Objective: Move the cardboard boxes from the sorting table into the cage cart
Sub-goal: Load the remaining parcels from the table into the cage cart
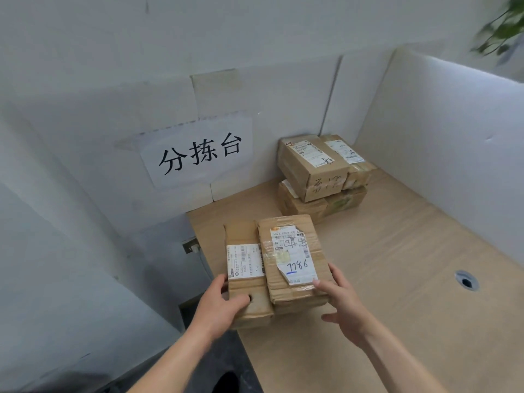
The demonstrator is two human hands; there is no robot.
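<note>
White partition panels close off this corner, with a paper sign taped to the back one and a pale wooden worktop below it. Now the hands. The left hand is wrapped round the near end of the left box, thumb over the top and fingers down its outer side. The right hand is on the other flank. Its thumb lies on top of the right box by the torn label, and its fingers are half spread along the side and under the near corner. That's a looser hold than the left, but it is a hold.

The two boxes are side by side and touching, squeezed together as a pair, which looks like a way to carry both in one go. They're at the near left edge of the worktop, and I can't tell whether they've left the surface.

Further back, in the far corner against the panels, a stack of boxes waits. Off to the right there's a round cable hole, and a blurred leafy plant up top. No cage cart is in sight, so my guess is a turn away from the worktop comes next.
</note>
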